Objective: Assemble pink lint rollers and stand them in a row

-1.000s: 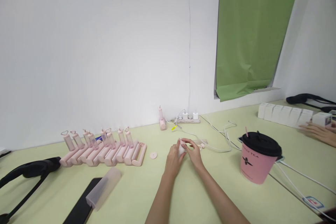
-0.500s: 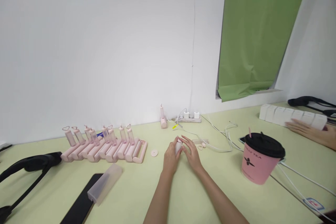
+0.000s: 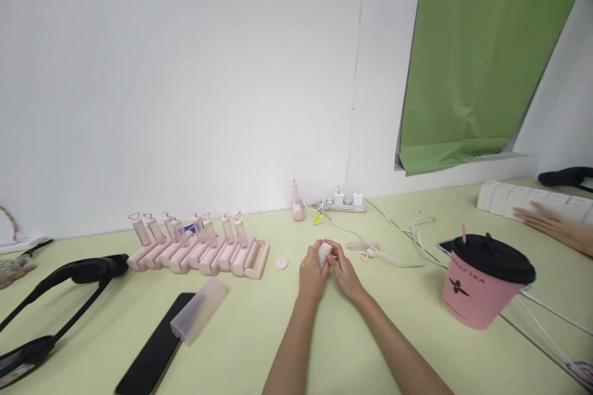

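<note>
Above the table, a small pale pink, rounded piece (image 3: 325, 252) sits between my two hands. My left hand (image 3: 311, 271) is closed round its left side. The fingers of my right hand (image 3: 345, 271) are bent against its right side. Its lower end is hidden by my fingers. Just left of my hands lies a flat pink disc (image 3: 281, 263). To their right are a clear tube (image 3: 362, 246) and a small pink cap with a loop (image 3: 367, 255).
Several pink cylindrical parts (image 3: 210, 259) with upright clear tubes stand left. A translucent case (image 3: 199, 310) rests on a black phone (image 3: 155, 345). A pink cup (image 3: 479, 290), cables and a power strip (image 3: 345, 207) lie right. Another person's hand (image 3: 551, 228) touches white boxes (image 3: 519, 199).
The view has turned a little left, so everything sits further right. The pink piece is tilted differently between my hands, and my right fingers have moved lower on it.
</note>
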Motion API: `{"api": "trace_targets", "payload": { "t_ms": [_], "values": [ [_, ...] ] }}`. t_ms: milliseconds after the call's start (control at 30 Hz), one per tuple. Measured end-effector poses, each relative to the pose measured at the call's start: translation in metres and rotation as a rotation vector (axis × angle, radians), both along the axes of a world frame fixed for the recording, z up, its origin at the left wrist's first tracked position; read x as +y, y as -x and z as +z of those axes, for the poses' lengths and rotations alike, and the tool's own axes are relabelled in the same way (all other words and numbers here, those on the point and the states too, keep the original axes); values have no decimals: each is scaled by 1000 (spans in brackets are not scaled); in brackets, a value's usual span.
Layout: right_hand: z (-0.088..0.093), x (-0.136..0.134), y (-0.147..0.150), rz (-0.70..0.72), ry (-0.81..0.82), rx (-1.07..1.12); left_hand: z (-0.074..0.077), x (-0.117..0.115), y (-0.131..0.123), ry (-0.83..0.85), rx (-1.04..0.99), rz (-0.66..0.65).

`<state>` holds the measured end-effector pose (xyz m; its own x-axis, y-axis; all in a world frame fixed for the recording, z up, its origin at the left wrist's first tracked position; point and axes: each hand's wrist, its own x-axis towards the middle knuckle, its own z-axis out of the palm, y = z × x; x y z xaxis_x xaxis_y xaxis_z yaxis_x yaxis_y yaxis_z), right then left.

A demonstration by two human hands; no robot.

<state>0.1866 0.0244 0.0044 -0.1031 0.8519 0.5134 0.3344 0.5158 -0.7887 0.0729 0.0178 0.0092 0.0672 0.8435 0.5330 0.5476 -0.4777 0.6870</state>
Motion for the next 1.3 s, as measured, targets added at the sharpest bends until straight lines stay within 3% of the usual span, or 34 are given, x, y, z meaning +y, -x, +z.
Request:
{"api": "trace_targets", "payload": {
  "t_ms": [100,300,367,433,500,600,667,867,933,1033,1100,1167,1300],
  "values": [
    [-4,3,-2,22,27,68,0,-1,2,14,-6,-18],
    [-13,17,-3,97,206,352,-2,-7,7,88,-17,-244],
    [-13,21,-3,109,269,482,0,-6,12,117,4,-261],
    [-12,22,-3,87,326,609,3,-3,22,100,88,-183],
    [-10,22,-5,31,367,750,3,1,38,87,182,27],
    [-8,24,-10,-48,389,945,-7,2,63,169,250,391],
    [-7,25,-13,-72,387,1030,-17,0,73,185,249,477],
    [-9,25,-15,-53,436,1108,-27,3,76,133,160,417],
    [-10,25,-15,-40,453,1113,-25,6,73,137,-47,349],
    [-11,25,-13,-27,488,1126,-21,11,61,175,-549,107],
    [-12,24,-11,15,526,1119,-18,11,50,206,-738,-38],
    [-11,22,-9,75,549,1097,-16,9,39,243,-789,-120],
    [-9,17,-5,112,525,1088,-13,2,25,279,-789,-159]
  ]
}}
